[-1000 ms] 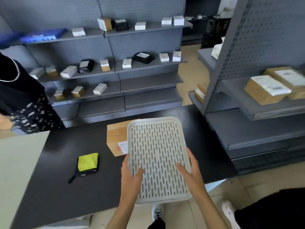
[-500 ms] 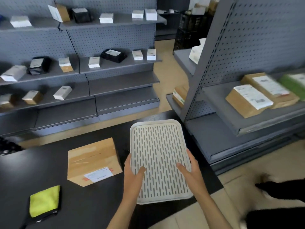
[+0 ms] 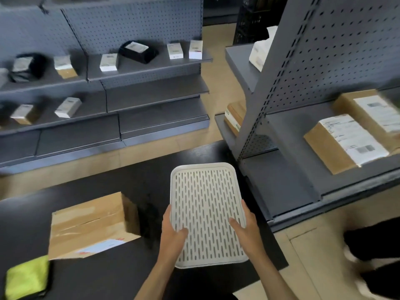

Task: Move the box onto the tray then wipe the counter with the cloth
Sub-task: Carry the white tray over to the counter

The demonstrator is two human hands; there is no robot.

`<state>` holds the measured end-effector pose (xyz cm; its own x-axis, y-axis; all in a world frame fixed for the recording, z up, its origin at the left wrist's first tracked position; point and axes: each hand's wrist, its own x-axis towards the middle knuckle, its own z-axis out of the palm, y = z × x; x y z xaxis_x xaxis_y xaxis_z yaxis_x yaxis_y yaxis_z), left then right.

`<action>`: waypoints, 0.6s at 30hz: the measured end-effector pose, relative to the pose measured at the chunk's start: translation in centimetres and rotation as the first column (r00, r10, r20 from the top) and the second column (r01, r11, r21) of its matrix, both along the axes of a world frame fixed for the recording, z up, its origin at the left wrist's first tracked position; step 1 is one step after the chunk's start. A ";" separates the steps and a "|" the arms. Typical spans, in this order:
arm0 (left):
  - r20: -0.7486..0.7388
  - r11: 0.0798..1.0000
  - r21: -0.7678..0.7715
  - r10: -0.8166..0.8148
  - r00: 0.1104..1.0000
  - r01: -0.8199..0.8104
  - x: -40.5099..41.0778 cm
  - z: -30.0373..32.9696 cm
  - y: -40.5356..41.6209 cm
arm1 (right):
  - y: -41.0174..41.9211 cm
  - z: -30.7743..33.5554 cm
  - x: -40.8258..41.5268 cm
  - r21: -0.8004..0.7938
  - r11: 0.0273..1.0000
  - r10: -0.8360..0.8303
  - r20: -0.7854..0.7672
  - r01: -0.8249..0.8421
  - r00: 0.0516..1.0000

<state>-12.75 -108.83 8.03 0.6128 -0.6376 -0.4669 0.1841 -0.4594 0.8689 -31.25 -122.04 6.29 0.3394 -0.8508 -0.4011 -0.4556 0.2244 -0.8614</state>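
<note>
Gripping white slotted tray (image 3: 207,213) by long edges: left hand (image 3: 173,234) and right hand (image 3: 246,232), thumbs on top, fingers hidden beneath; tray above black counter (image 3: 108,276). Box (image 3: 91,224) on counter left of tray, apart. Cloth (image 3: 27,278) cut off by bottom-left corner. Shelf goods blurred. Versus half second ago, view shifted right; grip unchanged

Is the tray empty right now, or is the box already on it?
Empty. The tray shows only its bare slotted surface, held by the left hand and right hand. The box sits on the counter beside it.
</note>
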 end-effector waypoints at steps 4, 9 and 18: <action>0.020 0.997 0.074 0.021 1.000 -0.022 -1.2 -1.2 -3.7 | -4.2 -1.2 -0.4 0.016 0.998 0.064 -0.044 -0.063 0.997; 0.087 0.985 0.158 0.053 0.995 -0.066 -2.9 -4.4 -7.4 | -9.0 -3.5 -0.7 0.068 0.988 0.144 -0.106 -0.137 0.984; 0.101 0.973 0.211 0.075 0.992 -0.095 -4.1 -7.2 -12.0 | -13.9 -7.7 -1.4 0.169 0.973 0.194 -0.209 -0.160 0.959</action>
